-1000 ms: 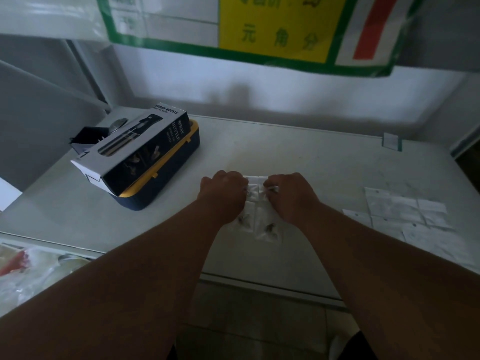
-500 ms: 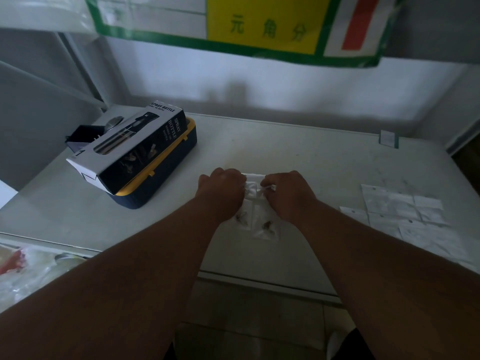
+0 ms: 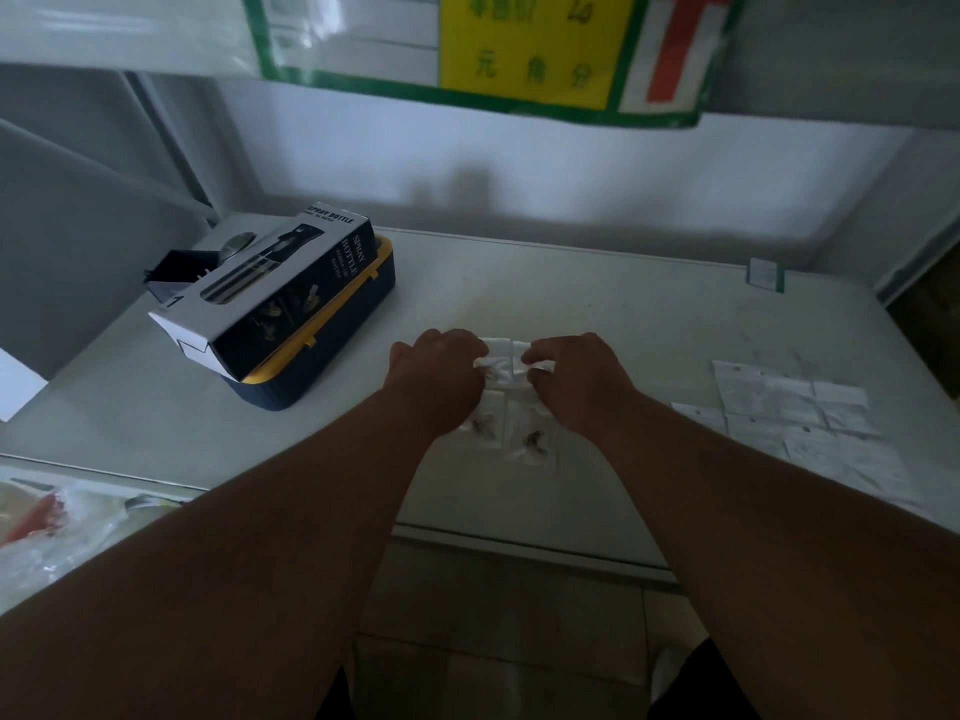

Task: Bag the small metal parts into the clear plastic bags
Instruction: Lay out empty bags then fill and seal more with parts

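My left hand (image 3: 440, 371) and my right hand (image 3: 576, 376) meet at the middle of the white table (image 3: 597, 304). Both pinch the top of a small clear plastic bag (image 3: 503, 362) held between them. Small dark metal parts show inside it near my left fingers. Below the hands lie two filled clear bags (image 3: 531, 440) flat on the table, each with a small metal part inside. A spread of empty clear bags (image 3: 789, 407) lies to the right.
A dark spray bottle carton (image 3: 270, 293) rests on a navy and yellow case (image 3: 332, 356) at the left. A small black box (image 3: 176, 267) sits behind it. A lower surface with plastic wrap (image 3: 57, 517) lies at lower left. The table's front edge runs under my forearms.
The hands have stayed on the bag at the table's middle, and the gap between them has opened slightly. The view has tilted a little.
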